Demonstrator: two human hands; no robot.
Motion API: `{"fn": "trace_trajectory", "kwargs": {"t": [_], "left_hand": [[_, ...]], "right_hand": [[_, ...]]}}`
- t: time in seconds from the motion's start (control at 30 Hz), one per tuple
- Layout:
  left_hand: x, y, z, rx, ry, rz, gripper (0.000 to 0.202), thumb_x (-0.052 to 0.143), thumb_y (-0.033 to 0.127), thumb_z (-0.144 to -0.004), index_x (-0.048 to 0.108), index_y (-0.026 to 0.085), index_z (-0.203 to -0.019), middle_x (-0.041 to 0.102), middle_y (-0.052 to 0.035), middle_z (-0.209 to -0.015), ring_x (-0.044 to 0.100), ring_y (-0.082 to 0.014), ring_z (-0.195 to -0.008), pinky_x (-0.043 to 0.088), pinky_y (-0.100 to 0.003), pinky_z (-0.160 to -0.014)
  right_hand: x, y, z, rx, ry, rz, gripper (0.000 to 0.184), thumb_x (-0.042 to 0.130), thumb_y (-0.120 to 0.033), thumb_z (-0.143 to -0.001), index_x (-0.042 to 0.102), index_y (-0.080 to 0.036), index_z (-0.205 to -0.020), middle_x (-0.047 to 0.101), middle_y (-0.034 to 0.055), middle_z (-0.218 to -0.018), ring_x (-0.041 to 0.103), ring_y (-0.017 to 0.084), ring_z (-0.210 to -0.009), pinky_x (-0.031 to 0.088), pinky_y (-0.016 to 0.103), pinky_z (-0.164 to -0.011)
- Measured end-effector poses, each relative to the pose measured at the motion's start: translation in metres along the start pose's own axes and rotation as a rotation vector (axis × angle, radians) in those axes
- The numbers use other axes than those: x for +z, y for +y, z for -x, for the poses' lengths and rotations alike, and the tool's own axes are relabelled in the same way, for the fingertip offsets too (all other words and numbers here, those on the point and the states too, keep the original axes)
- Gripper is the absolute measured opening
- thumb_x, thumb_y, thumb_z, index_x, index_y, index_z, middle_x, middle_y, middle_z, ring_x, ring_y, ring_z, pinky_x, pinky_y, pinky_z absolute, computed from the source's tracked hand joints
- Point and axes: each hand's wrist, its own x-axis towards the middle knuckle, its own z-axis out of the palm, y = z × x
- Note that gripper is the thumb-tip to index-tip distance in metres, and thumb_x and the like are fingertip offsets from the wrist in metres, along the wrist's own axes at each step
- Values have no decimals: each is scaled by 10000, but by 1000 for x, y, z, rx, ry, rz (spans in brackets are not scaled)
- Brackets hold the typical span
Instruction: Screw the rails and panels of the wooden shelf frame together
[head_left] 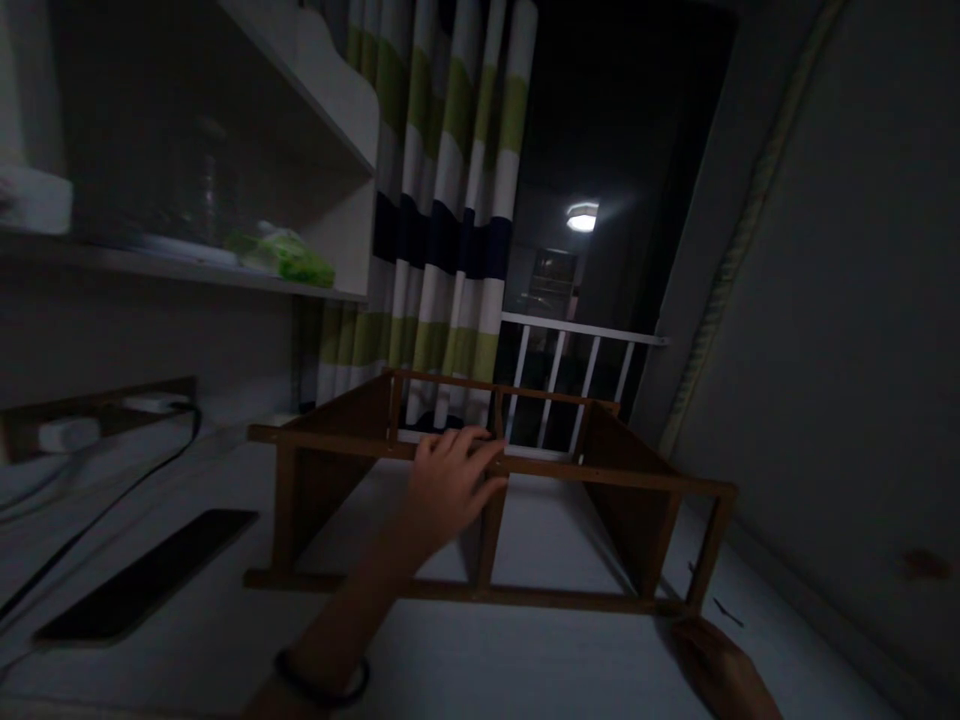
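A brown wooden rack frame (570, 600), with solid side panels and a middle bar, lies on a white tabletop. My left hand (450, 480), with a black band on its wrist, is closed over the upper front rail near the middle bar. At the frame's lower right corner is my right hand (724, 665), low on the table, its fingers bent together by the end of the bottom rail. Whatever they may pinch is hidden in the dim light. Beside that corner lies a small thin dark piece (727, 612), too small to name.
To the left, a dark flat phone-like slab (150, 575) lies by a black cable (112, 505) and a power strip (112, 415). A white shelf (330, 285) overhangs there, holding a green packet (296, 260). Behind the frame are a striped curtain (442, 230) and white railing (559, 370); a wall rises right.
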Motion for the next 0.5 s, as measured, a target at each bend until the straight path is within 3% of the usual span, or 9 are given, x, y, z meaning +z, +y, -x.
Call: {"fn": "trace_trajectory", "kwargs": {"t": [0.1, 0.23, 0.5], "left_hand": [[-13, -15, -23, 158, -195, -54, 464, 533, 427, -795, 426, 310, -1231, 542, -33, -1083, 478, -216, -983, 300, -348, -783], [-11, -19, -38, 254, -376, -59, 409, 522, 382, -814, 449, 335, -1213, 565, -21, -997, 502, -194, -923, 294, -300, -741], [10, -27, -40, 240, -398, 92, 250, 468, 327, -848, 554, 244, -1068, 578, -26, -1002, 521, -186, -955, 329, -302, -790]], "right_hand": [[-2, -1, 0, -12, 5, 8, 282, 406, -308, -827, 663, -222, -903, 666, 61, -971, 641, 176, -847, 524, 256, -754], [-4, -2, -1, -2, 7, 14, 290, 392, -294, -826, 658, -202, -897, 663, 78, -967, 641, 181, -840, 526, 269, -750], [-4, -2, 0, -15, 15, -13, 258, 418, -286, -810, 648, -208, -898, 661, 80, -968, 643, 181, -819, 532, 271, -723]]}}
